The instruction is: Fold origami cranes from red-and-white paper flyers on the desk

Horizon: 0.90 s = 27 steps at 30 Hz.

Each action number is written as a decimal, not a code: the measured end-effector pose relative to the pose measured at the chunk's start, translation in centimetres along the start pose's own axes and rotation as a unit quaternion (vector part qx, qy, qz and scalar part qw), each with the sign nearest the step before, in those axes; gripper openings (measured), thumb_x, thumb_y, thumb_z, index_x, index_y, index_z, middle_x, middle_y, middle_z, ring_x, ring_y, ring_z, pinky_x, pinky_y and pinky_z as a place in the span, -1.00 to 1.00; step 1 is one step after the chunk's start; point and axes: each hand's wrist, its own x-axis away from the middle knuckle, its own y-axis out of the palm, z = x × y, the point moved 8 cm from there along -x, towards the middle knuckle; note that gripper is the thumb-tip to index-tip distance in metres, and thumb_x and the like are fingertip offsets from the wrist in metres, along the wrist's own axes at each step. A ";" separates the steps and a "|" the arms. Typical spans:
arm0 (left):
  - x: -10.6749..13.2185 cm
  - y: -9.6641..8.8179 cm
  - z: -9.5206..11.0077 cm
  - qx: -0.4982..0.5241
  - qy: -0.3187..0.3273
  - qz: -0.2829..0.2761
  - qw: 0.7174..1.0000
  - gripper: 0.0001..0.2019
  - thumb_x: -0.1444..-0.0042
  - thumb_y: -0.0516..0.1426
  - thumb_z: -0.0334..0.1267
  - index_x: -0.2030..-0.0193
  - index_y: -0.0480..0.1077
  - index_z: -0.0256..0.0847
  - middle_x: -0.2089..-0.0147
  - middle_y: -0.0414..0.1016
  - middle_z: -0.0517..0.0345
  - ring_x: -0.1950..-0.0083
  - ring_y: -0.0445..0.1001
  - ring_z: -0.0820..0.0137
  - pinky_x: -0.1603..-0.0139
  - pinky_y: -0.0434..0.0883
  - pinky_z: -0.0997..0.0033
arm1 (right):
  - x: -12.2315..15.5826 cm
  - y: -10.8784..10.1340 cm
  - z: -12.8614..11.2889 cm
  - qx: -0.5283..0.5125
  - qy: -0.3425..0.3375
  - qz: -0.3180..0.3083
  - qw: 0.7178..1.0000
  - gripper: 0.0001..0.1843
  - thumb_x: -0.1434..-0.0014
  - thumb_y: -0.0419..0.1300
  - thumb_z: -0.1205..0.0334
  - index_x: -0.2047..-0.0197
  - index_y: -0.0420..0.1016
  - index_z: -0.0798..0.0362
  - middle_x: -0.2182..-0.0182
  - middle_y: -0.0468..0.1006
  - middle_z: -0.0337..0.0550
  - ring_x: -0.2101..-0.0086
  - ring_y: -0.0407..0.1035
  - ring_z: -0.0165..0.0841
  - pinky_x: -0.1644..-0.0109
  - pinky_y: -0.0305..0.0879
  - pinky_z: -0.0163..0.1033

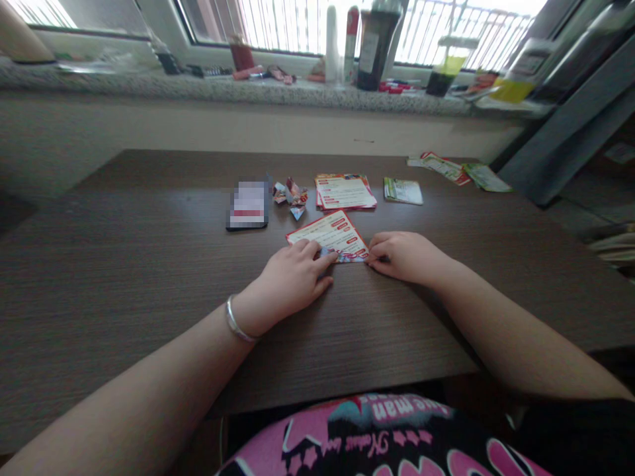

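A red-bordered paper leaflet (pixel 330 235) lies on the dark wooden table (pixel 149 264), its near edge folded up. My left hand (pixel 292 277) rests flat on the leaflet's near left corner, fingers stretched over the fold. My right hand (pixel 404 256) pinches the leaflet's near right corner, fingers curled together. A silver bangle (pixel 235 322) sits on my left wrist.
Behind the leaflet lie a phone (pixel 247 206), small folded paper pieces (pixel 292 196), a stack of similar leaflets (pixel 344 192) and a green card (pixel 403 190). More leaflets (pixel 459 170) lie at the far right. Bottles (pixel 374 46) crowd the stone windowsill (pixel 223 89).
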 end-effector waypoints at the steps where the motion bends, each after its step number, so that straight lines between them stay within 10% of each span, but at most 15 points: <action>1: 0.0 0.0 0.0 -0.001 0.001 -0.001 1.000 -0.55 -0.28 0.01 -0.05 -0.25 0.29 -0.11 -0.09 0.38 -0.09 -0.10 0.37 0.10 -0.11 0.36 0.12 | 0.0 0.0 0.2 0.003 0.005 -0.008 1.000 -0.75 -0.23 0.11 0.18 0.31 0.62 -0.03 0.25 0.58 -0.19 0.32 0.43 -0.37 0.32 0.18 -0.28; 19: 0.0 0.9 -0.2 -0.004 0.001 -0.002 1.000 -0.56 -0.29 -0.02 -0.05 -0.26 0.28 -0.11 -0.08 0.38 -0.09 -0.09 0.37 0.11 -0.10 0.37 0.10 | 0.5 0.1 1.7 0.044 0.049 -0.041 0.997 -0.81 -0.17 0.09 0.23 0.33 0.55 -0.02 0.28 0.57 -0.21 0.34 0.40 -0.37 0.37 0.09 -0.29; 27: 0.1 0.1 0.0 -0.002 0.002 0.006 1.000 -0.56 -0.28 0.00 -0.06 -0.25 0.29 -0.11 -0.07 0.38 -0.08 -0.10 0.36 0.11 -0.13 0.35 0.10 | 0.0 0.1 -1.1 -0.008 -0.082 0.059 0.995 -0.72 -0.30 0.03 0.24 0.18 0.57 0.07 0.20 0.59 -0.08 0.17 0.41 -0.29 0.01 0.27 -0.19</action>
